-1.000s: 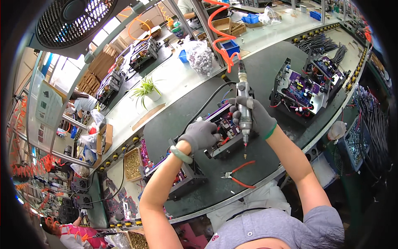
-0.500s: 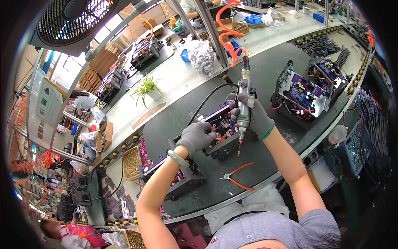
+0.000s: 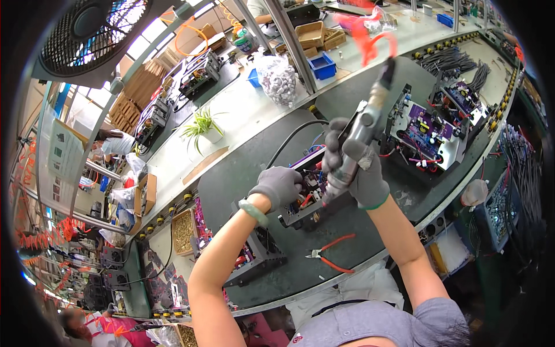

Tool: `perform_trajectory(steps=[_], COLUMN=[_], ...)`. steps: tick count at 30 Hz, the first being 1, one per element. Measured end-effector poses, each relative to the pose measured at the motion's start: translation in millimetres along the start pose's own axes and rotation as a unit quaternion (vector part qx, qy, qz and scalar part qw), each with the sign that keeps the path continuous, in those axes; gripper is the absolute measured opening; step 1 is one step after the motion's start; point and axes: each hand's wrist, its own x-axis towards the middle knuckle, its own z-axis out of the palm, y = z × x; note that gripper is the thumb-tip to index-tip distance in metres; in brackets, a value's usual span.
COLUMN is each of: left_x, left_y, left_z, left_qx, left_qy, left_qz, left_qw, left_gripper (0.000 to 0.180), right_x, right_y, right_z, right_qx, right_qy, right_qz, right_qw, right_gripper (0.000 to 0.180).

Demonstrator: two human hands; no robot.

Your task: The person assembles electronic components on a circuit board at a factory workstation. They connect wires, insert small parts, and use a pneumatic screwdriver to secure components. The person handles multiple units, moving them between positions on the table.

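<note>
My right hand (image 3: 363,176), in a grey glove, is wrapped around a pneumatic screwdriver (image 3: 365,128). The tool leans over the right part of an open black chassis (image 3: 298,217) with circuit parts and red wires inside; its tip is blurred. My left hand (image 3: 278,186), also gloved, rests at the chassis's left end with fingers curled inward. What those fingers hold, if anything, is hidden. Red-handled cutting pliers (image 3: 330,254) lie on the dark green mat (image 3: 300,272) nearer to me.
At right stand further open units with purple circuit boards (image 3: 425,130). Another chassis (image 3: 254,260) is left of the pliers. A box of small brass-coloured parts (image 3: 184,231) sits farther left. A coiled orange air hose (image 3: 370,43) runs to the screwdriver. A potted plant (image 3: 203,128) stands behind.
The screwdriver has tilted, its top swinging right and its tip shifting left toward the chassis. My left hand has moved only slightly. The hose has swung right.
</note>
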Motion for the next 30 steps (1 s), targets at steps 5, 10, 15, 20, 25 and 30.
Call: perform_trajectory(steps=[5, 10, 15, 20, 25, 30], left_x=[1.6, 2.7, -1.2, 0.3, 3.5, 2.0], left_y=[1.7, -1.5, -1.1, -5.2, -7.6, -8.3], left_z=[-3.0, 1.7, -1.2, 5.8, 9.5, 7.9], left_qx=[0.048, 0.037, 0.034, 0.030, 0.035, 0.039], left_qy=[-0.017, -0.008, -0.001, 0.011, 0.021, 0.019], left_qz=[0.017, 0.021, 0.033, 0.047, 0.053, 0.039], left_qw=[0.999, 0.999, 0.999, 0.998, 0.998, 0.998], left_gripper=[0.023, 0.023, 0.023, 0.023, 0.023, 0.023], right_x=[14.1, 28.3, 28.2, 30.7, 42.0, 40.9], right_y=[1.8, 37.0, 52.6, 65.7, 70.8, 69.2], right_z=[6.2, -11.9, -12.2, -10.2, -1.3, -4.3], right_qx=[-0.072, -0.242, -0.242, -0.301, -0.346, -0.354], right_qy=[0.045, 0.064, 0.074, 0.000, 0.025, 0.040], right_qz=[-0.076, -0.139, -0.089, -0.147, -0.156, -0.155], right_qw=[0.993, 0.958, 0.963, 0.942, 0.925, 0.921], right_gripper=[0.040, 0.032, 0.033, 0.035, 0.036, 0.037])
